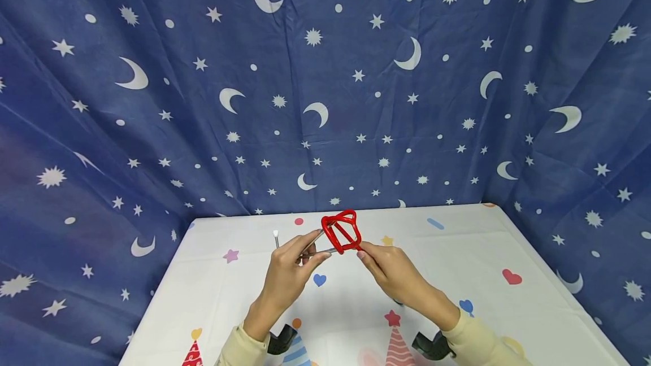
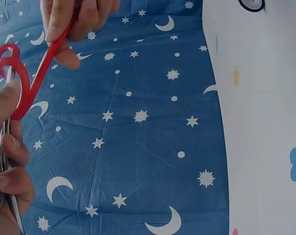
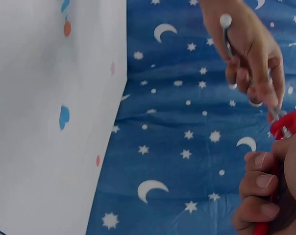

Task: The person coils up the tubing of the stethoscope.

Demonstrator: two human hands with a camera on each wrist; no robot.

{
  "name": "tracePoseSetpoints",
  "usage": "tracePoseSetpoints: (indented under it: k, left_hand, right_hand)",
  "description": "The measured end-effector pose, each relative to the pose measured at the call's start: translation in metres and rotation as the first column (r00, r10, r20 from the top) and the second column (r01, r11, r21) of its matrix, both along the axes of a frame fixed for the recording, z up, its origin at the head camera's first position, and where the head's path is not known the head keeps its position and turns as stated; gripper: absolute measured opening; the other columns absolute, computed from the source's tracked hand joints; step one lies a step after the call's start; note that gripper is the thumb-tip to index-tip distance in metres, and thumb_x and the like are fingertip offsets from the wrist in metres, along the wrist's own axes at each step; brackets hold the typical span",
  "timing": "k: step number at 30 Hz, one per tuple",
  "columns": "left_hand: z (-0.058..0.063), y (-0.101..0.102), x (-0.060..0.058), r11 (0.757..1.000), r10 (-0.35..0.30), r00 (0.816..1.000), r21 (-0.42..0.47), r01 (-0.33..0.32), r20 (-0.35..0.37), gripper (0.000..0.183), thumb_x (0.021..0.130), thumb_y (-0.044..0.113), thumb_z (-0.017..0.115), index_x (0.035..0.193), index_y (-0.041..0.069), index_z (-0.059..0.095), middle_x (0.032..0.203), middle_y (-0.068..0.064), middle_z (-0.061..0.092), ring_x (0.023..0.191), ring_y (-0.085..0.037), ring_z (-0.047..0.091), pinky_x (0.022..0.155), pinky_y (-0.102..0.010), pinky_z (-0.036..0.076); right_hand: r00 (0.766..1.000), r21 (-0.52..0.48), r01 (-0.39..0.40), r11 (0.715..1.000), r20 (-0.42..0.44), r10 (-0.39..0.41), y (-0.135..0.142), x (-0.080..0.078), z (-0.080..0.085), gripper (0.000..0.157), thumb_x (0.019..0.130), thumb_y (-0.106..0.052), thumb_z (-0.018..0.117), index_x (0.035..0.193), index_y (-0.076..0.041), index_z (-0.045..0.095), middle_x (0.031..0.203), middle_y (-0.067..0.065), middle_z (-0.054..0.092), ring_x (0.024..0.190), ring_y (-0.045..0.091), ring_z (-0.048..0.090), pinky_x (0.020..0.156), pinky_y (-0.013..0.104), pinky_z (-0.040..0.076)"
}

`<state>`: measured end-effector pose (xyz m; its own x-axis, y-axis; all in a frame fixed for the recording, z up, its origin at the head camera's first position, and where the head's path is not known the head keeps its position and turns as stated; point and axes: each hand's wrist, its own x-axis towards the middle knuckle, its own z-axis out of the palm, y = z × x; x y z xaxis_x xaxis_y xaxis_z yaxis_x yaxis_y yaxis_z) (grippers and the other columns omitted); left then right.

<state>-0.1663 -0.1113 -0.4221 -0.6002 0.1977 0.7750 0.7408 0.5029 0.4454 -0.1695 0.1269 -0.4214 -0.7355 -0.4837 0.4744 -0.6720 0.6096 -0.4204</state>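
Observation:
In the head view, a glossy red looped frame [image 1: 342,231] is held up above the table between both hands. Thin metal rods run into it, and one rod end carries a small white ball [image 3: 226,20]. My left hand [image 1: 290,267] grips the rods, fingers and thumb curled round them, as the left wrist view shows. My right hand [image 1: 394,273] pinches a narrow red part of the frame. In the right wrist view, its fingers [image 3: 258,183] curl round this red length. The fingers hide part of the frame and rods, so its exact kind cannot be told.
A white table [image 1: 458,287] with printed hearts, stars and party hats lies beneath the hands. Behind it hangs a blue curtain [image 1: 346,100] with moons and stars. Each wrist wears a black mount [image 1: 282,339].

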Motion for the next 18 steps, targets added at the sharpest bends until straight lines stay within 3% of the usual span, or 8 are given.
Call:
tracePoseSetpoints:
  k: [8, 18]
  left_hand:
    - [-0.002, -0.002, -0.004, 0.996, 0.072, 0.997, 0.050, -0.072, 0.009, 0.045, 0.076, 0.014, 0.084, 0.117, 0.004, 0.069, 0.072, 0.002, 0.059, 0.060, -0.002, 0.048, 0.052, -0.013, 0.042]
    - [-0.002, -0.001, -0.004, 0.985, 0.169, 0.984, 0.016, -0.171, 0.060, 0.042, 0.078, 0.018, 0.083, 0.115, 0.005, 0.070, 0.072, 0.004, 0.060, 0.059, -0.003, 0.049, 0.054, -0.010, 0.038]
  right_hand:
    - [0.999, -0.017, -0.039, 0.999, 0.004, 0.039, -0.007, 0.015, -0.002, 0.024, 0.100, -0.016, 0.056, 0.120, -0.003, 0.061, 0.063, -0.012, 0.042, 0.055, -0.005, 0.032, 0.050, 0.013, 0.038]
    - [0.999, -0.034, -0.047, 0.998, 0.001, 0.047, -0.009, 0.035, 0.000, 0.020, 0.100, -0.014, 0.056, 0.116, -0.002, 0.061, 0.063, -0.015, 0.040, 0.054, -0.007, 0.028, 0.047, 0.011, 0.035]
